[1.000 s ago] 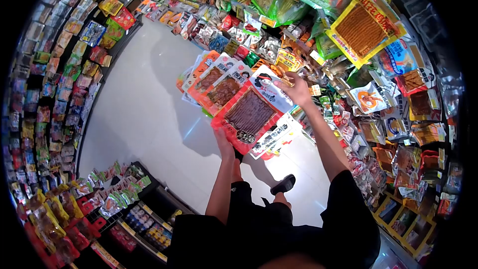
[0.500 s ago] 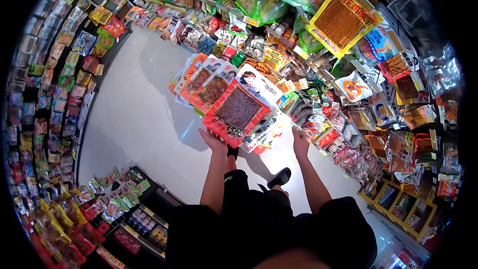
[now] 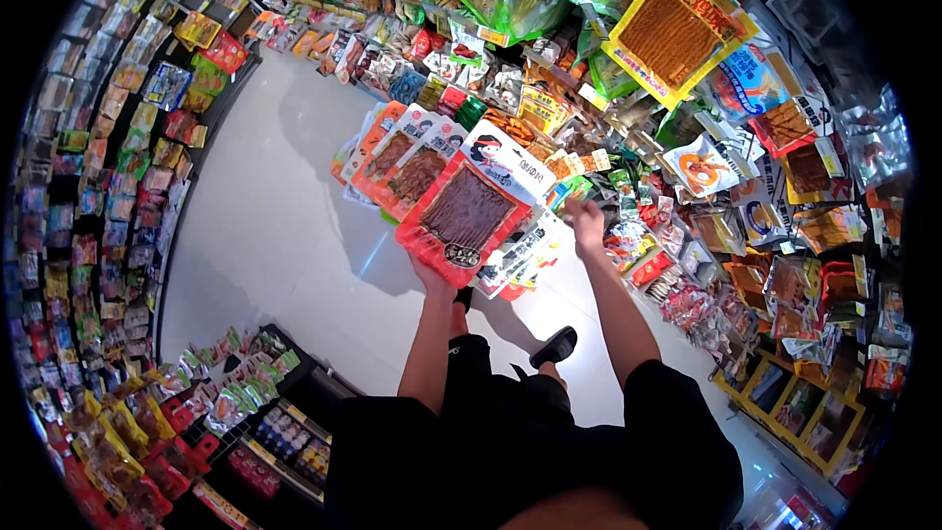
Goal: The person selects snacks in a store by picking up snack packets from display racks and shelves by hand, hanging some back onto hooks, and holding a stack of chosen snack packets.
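A fanned stack of flat snack packets is spread out above the floor. On top lies a red and white packet [image 3: 465,216] with a dark brown filling showing through its window. Orange and white packets [image 3: 424,173] fan out to its left, and white ones [image 3: 525,250] show beneath it at the right. My left hand [image 3: 432,277] supports the stack from its lower edge, with the fingers hidden under the packets. My right hand [image 3: 586,223] is just right of the stack, apart from it, its fingers curled; whether something small is in them cannot be made out.
Racks of hanging packets [image 3: 687,172] curve along the right, with a large yellow packet [image 3: 677,29] at the top. More shelves [image 3: 108,177] line the left. A low display [image 3: 285,442] stands at the lower left, and a yellow divided rack [image 3: 795,407] at the lower right.
My right hand has left the top packet's upper corner, dropped beside the stack with fingers opened, then risen slightly and curled. The stack has shifted slightly left in view.
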A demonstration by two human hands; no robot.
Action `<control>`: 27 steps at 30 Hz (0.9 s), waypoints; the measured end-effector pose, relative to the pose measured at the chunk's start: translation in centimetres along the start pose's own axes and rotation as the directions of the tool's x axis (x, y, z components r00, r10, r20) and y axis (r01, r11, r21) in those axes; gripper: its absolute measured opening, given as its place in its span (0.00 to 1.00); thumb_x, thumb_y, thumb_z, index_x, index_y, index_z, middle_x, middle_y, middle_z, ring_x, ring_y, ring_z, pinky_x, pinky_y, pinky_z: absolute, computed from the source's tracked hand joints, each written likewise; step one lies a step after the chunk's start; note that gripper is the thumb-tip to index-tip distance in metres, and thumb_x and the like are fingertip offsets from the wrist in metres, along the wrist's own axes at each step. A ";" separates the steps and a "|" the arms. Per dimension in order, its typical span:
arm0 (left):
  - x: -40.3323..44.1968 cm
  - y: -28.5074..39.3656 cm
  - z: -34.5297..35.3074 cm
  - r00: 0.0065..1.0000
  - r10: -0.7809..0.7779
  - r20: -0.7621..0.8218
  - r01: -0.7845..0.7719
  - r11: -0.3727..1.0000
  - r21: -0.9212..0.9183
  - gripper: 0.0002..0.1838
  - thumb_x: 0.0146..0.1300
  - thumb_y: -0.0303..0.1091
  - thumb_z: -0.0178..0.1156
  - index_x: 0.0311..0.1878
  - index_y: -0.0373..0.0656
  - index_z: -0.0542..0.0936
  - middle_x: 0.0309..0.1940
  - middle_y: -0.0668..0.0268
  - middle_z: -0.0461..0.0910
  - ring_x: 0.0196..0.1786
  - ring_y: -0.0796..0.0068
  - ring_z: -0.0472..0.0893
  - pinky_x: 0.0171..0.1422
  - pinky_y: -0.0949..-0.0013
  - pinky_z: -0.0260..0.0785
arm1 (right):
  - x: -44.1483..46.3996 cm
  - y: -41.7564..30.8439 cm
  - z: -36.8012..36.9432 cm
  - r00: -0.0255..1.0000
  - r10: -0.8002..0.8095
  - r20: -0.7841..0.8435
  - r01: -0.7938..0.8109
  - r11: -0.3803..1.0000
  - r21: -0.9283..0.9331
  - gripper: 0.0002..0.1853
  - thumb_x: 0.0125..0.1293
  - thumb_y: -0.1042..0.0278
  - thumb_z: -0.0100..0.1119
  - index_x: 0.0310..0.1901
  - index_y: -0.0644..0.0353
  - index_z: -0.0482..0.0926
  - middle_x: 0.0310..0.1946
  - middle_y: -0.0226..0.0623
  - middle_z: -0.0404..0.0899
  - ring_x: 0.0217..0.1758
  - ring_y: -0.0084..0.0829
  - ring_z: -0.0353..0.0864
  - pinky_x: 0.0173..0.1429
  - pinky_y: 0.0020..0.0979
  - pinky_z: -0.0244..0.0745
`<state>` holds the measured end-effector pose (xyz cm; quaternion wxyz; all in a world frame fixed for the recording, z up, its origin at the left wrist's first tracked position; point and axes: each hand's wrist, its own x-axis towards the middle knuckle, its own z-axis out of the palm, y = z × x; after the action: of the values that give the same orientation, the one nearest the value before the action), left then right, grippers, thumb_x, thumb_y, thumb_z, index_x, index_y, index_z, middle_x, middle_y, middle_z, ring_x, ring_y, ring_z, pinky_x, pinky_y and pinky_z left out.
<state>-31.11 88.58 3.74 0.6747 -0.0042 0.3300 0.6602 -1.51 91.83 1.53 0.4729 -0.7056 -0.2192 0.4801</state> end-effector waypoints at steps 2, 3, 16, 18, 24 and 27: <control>0.9 -0.7 -1.4 1.000 0.014 0.002 -0.015 1.000 0.011 0.34 0.70 0.60 0.35 0.69 0.46 0.61 0.67 0.62 0.64 0.67 0.57 0.65 0.71 0.54 0.57 | 3.1 -1.4 1.6 0.997 0.065 0.030 -0.064 0.998 -0.019 0.15 0.65 0.56 0.60 0.39 0.62 0.77 0.34 0.31 0.79 0.38 0.24 0.75 0.41 0.28 0.70; 1.2 -0.9 -1.6 1.000 0.026 0.003 -0.026 1.000 0.016 0.34 0.70 0.60 0.35 0.69 0.45 0.61 0.67 0.62 0.64 0.67 0.57 0.65 0.71 0.54 0.57 | 3.8 -3.3 2.7 0.993 0.102 0.053 -0.099 0.994 -0.044 0.17 0.65 0.53 0.59 0.40 0.61 0.78 0.34 0.30 0.79 0.38 0.24 0.75 0.42 0.27 0.68; 2.6 -2.1 -1.1 0.996 0.051 -0.067 -0.052 0.999 -0.009 0.30 0.72 0.55 0.37 0.66 0.43 0.63 0.63 0.62 0.67 0.65 0.61 0.67 0.71 0.59 0.58 | 10.5 -1.2 6.6 0.655 0.077 0.752 -0.375 0.897 0.235 0.26 0.66 0.54 0.58 0.63 0.52 0.70 0.52 0.32 0.80 0.50 0.26 0.80 0.52 0.33 0.76; 3.0 -2.1 -1.9 0.998 0.043 -0.051 -0.045 0.998 -0.035 0.30 0.72 0.55 0.37 0.66 0.43 0.63 0.64 0.62 0.67 0.65 0.61 0.67 0.71 0.59 0.57 | 11.5 -0.8 6.8 0.640 0.264 0.722 -0.498 0.858 0.128 0.25 0.66 0.54 0.58 0.63 0.52 0.70 0.52 0.32 0.79 0.50 0.26 0.80 0.52 0.34 0.76; 2.8 -2.0 -1.6 0.996 0.044 -0.082 -0.042 0.999 0.026 0.31 0.71 0.57 0.37 0.66 0.43 0.63 0.64 0.62 0.67 0.65 0.62 0.67 0.71 0.59 0.58 | 12.1 -1.0 6.6 0.660 0.252 0.708 -0.439 0.894 0.091 0.24 0.67 0.56 0.56 0.63 0.53 0.70 0.51 0.31 0.80 0.49 0.24 0.79 0.52 0.33 0.76; 3.0 -2.0 -2.7 0.997 0.023 -0.068 -0.020 0.999 0.049 0.32 0.71 0.59 0.38 0.67 0.43 0.63 0.64 0.63 0.67 0.66 0.63 0.66 0.71 0.59 0.58 | 12.0 -1.6 6.8 0.641 0.176 0.747 -0.403 0.905 0.134 0.23 0.69 0.56 0.54 0.62 0.54 0.70 0.50 0.32 0.80 0.48 0.23 0.79 0.51 0.31 0.76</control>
<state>-30.76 89.78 -0.58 0.6558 -0.0070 0.3689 0.6587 -2.00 104.87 -3.33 0.3621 -0.4097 -0.1969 0.8138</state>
